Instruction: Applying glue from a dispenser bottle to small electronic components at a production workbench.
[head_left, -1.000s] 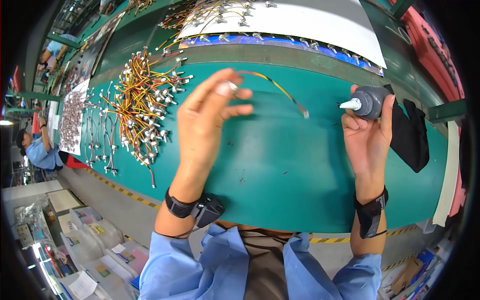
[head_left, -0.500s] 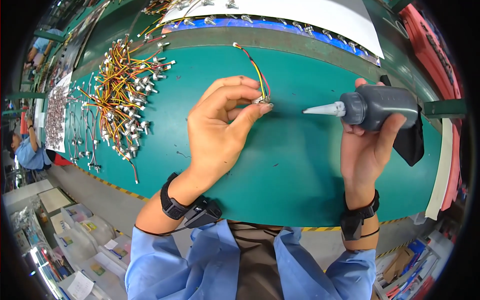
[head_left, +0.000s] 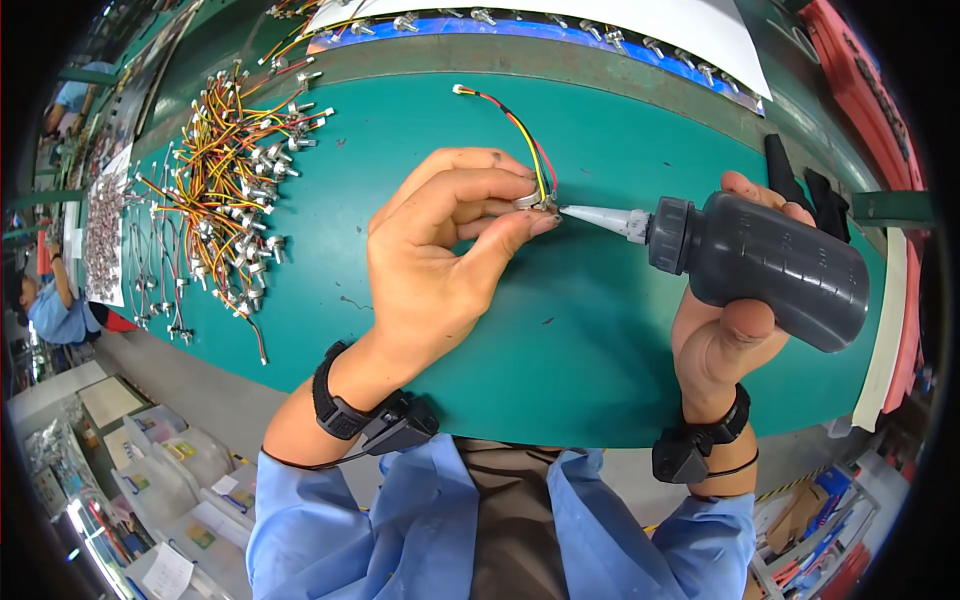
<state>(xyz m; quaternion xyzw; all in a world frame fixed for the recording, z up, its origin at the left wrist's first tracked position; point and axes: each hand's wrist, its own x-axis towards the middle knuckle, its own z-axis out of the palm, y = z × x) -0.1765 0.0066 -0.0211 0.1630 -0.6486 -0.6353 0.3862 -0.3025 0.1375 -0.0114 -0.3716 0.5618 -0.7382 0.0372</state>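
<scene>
Between thumb and fingers, my left hand (head_left: 445, 240) pinches a small metal potentiometer (head_left: 533, 201). Its red, yellow and black wires (head_left: 530, 135) rise away from me and end in a white plug (head_left: 459, 90). My right hand (head_left: 725, 325) grips a dark grey squeeze bottle (head_left: 780, 265), tilted so that its pale tapered nozzle (head_left: 605, 219) points left. The nozzle tip is at the potentiometer's wired side; whether it touches I cannot tell. Part of the potentiometer is hidden by my fingertips.
A heap of wired potentiometers (head_left: 235, 180) lies left on the green mat (head_left: 560, 370). More potentiometers stand in a row (head_left: 610, 38) along the far edge. Black cloth (head_left: 825, 205) lies behind the bottle. Far left, another person (head_left: 60, 305) sits at the bench.
My right hand has brought the bottle left and nearer, turning it so its nozzle meets the potentiometer's edge. My left hand keeps its pinch, shifted slightly.
</scene>
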